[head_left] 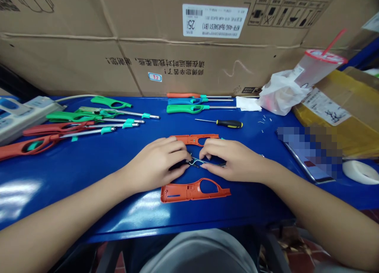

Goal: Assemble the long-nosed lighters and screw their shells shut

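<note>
My left hand (pixel 158 162) and my right hand (pixel 231 158) meet over the middle of the blue table (pixel 97 166). Both pinch a small lighter inner part with a thin bent wire (pixel 196 161) between their fingertips. An orange lighter shell half (pixel 194 191) lies flat just in front of my hands. A second orange shell half (pixel 194 139) lies just behind them, partly hidden by my fingers.
Several red and green long-nosed lighters (pixel 74 125) lie at the left, three more (pixel 195 102) at the back. A black-and-yellow screwdriver (pixel 225 123) lies behind my hands. Cardboard boxes (pixel 177 40) wall the back. A white bag (pixel 280 92), a cup (pixel 318 66) and a tape roll (pixel 359 171) sit right.
</note>
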Available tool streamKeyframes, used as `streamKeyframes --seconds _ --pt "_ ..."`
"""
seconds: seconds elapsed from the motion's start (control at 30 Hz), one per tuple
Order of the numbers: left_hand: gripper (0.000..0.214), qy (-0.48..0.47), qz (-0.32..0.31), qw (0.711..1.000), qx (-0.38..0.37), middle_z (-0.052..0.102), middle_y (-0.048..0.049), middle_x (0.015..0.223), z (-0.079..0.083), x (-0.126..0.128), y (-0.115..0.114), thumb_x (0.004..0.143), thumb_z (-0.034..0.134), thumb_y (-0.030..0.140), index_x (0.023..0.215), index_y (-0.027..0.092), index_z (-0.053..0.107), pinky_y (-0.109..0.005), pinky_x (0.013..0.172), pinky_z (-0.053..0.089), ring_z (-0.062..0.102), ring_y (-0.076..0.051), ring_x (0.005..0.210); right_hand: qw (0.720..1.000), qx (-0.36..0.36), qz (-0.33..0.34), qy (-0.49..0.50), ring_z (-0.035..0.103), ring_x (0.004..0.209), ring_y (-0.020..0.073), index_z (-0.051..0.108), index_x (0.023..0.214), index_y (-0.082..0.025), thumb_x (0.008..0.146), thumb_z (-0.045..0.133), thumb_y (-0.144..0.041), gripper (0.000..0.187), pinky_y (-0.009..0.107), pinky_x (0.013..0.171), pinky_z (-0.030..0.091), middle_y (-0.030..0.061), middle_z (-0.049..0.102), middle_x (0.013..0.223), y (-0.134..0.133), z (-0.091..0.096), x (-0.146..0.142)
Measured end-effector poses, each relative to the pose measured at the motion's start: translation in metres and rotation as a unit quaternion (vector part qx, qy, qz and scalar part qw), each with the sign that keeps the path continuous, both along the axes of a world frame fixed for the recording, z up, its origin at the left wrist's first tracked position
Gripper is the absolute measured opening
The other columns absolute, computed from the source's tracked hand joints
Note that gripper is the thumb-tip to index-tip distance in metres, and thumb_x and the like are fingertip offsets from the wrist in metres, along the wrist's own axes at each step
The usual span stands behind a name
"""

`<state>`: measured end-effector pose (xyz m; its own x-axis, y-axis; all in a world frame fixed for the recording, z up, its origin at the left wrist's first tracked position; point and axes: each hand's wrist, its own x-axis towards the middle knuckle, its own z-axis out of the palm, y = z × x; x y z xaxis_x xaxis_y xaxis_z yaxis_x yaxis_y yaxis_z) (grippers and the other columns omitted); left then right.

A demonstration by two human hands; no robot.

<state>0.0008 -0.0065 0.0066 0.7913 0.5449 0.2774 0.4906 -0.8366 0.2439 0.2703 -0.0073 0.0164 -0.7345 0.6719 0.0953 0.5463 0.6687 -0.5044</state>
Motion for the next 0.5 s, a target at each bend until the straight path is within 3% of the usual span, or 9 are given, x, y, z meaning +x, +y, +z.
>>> streamKeyframes --seconds 0.23,0.37,0.5 --pt "0.014 -0.005 0.002 1.000 -0.004 0.073 -0.0046 0.103 -0.0017 0.0002 -0.0017 0.103 0.062 0.028 0.107 0.022 0.074 -0.037 0.087 0.050 0.065 -0.021 0.092 0.997 -0.052 0.029 0.039 0.066 0.091 0.0171 0.067 0.100 -0.023 0.100 0.065 -0.025 0.003 0.031 0.080 0.050 0.0030 0.072 0.104 0.0016 -0.0018 -0.0011" --pt "0.016 -0.009 -0.006 1.000 -0.003 0.074 -0.0044 0.102 -0.0011 0.0000 -0.0022 0.104 0.060 0.028 0.107 0.022 0.075 -0.038 0.091 0.050 0.067 -0.021 0.092 0.995 -0.039 0.078 0.043 0.068 0.093 0.0165 0.072 0.100 -0.022 0.103 0.061 -0.025 0.012 0.031 0.084 0.051 0.0033 0.072 0.104 0.0026 -0.0035 0.0005" --pt "0.015 -0.007 -0.006 1.000 -0.013 0.074 -0.0042 0.102 0.0008 0.0009 -0.0037 0.100 0.065 0.031 0.108 0.022 0.075 -0.038 0.087 0.051 0.068 -0.022 0.093 0.997 -0.007 0.075 0.016 0.068 0.093 0.0172 0.073 0.098 -0.022 0.103 0.061 -0.024 0.013 0.031 0.082 0.050 0.0032 0.073 0.103 0.0022 -0.0054 0.0010"
